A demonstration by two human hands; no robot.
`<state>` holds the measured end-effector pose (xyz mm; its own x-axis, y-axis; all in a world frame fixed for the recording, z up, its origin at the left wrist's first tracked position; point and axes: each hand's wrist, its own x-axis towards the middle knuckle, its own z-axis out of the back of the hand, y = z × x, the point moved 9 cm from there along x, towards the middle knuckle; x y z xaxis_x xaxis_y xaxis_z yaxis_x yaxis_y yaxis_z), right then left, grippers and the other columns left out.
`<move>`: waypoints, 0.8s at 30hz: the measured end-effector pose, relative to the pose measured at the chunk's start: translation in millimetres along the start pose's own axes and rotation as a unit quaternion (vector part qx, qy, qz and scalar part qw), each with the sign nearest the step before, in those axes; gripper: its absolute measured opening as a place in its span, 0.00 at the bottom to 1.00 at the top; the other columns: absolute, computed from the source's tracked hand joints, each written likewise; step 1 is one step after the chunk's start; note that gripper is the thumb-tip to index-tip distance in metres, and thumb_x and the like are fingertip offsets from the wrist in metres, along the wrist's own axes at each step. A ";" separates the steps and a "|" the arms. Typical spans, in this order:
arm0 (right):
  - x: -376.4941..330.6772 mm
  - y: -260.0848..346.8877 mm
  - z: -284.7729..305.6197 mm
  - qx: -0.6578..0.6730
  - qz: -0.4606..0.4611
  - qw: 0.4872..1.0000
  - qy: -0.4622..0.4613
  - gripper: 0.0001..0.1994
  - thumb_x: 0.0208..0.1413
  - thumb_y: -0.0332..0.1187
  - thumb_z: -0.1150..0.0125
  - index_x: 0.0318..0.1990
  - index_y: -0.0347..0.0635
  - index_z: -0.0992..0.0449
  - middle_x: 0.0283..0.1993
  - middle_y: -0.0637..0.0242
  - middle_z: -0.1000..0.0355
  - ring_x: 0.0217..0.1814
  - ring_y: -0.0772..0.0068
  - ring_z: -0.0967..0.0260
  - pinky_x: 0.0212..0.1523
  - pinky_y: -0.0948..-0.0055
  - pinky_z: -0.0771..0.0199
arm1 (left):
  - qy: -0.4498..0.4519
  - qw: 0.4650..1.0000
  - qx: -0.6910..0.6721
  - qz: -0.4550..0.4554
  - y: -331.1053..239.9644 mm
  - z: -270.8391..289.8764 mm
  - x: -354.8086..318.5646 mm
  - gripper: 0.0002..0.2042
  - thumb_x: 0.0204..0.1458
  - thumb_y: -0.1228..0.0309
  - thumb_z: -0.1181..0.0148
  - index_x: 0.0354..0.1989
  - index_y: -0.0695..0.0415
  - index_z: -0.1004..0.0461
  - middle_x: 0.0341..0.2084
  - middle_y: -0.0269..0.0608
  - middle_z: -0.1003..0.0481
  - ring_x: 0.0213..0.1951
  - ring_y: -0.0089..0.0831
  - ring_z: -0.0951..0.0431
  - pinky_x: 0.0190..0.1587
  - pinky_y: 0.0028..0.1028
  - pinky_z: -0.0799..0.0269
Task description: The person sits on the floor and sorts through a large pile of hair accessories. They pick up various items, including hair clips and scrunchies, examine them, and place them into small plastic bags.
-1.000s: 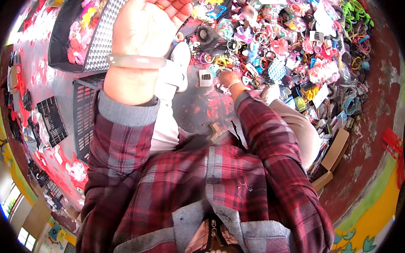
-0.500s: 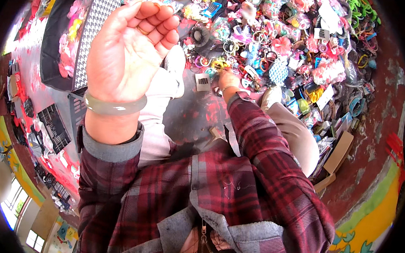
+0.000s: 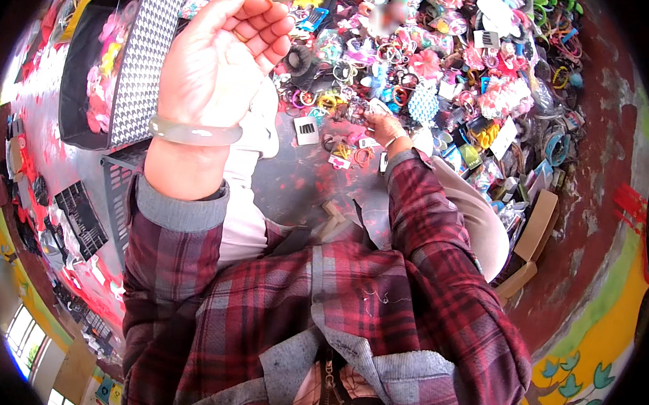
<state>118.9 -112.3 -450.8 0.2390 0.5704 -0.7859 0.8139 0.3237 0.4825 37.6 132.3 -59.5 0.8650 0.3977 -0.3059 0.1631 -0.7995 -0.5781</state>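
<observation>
Palm up, with its fingers loosely cupped, my left hand is raised at the left and holds nothing that shows. A pale bangle circles that wrist. My right hand reaches to the near edge of a big pile of hair accessories. Its fingers are closed around something small and pale that I cannot make out. Several hair ties lie just left of it on the dark floor, beside a white card with black marks. A blue-and-white beaded hair piece rests in the pile beyond my right hand.
A houndstooth-patterned box holding pink and yellow pieces stands left of my raised hand, by a grey plastic crate. Folded cardboard lies at the pile's right edge. My legs flank the dark floor patch.
My right hand has moved to the right along the pile's edge. Several hair ties now show on the dark floor where that hand was. My left hand stays raised and cupped.
</observation>
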 end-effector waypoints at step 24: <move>26.1 69.5 49.1 0.091 0.180 0.956 -0.215 0.25 0.46 0.24 0.45 0.55 0.42 0.40 0.42 0.62 0.31 0.32 0.66 0.28 0.26 0.75 0.31 | -0.052 0.997 0.044 0.022 37.1 -10.8 12.8 0.08 0.54 0.69 0.53 0.30 0.60 0.29 0.31 0.44 0.27 0.37 0.34 0.27 0.42 0.32 0.31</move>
<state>207.7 -111.9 -456.7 0.6844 0.2440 -0.6870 0.7074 0.0056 0.7067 59.8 102.9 -76.6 0.8155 0.4120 -0.4064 0.0809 -0.7765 -0.6249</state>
